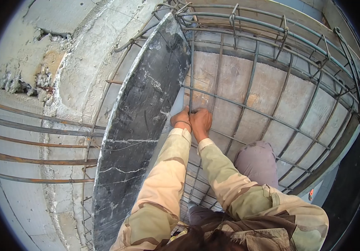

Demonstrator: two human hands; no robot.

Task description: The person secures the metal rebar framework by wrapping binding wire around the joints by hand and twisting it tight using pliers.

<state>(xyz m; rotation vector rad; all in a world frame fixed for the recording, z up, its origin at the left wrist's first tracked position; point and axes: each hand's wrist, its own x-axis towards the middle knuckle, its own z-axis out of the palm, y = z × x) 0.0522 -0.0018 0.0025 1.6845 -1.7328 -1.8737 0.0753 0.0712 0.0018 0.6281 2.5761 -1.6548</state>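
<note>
Both hands meet at a vertical bar of the rebar grid (242, 105), close to the right edge of a dark board (142, 104). My left hand (181, 119) is closed, its fingers pressed together against the bar; a thin dark band or wire lies across its wrist. Touching it, my right hand (201, 121) is closed too, knuckles up. Whatever the fingertips pinch is hidden or too small to name. Behind the grid lie pale panels (230, 79).
Several rusty bars (42, 160) stick out from the concrete side (16, 125) at left. A rebar cage (263, 26) runs along the top and right. My bent knee (257, 161) rests over the grid. A wooden edge (328, 159) borders the right.
</note>
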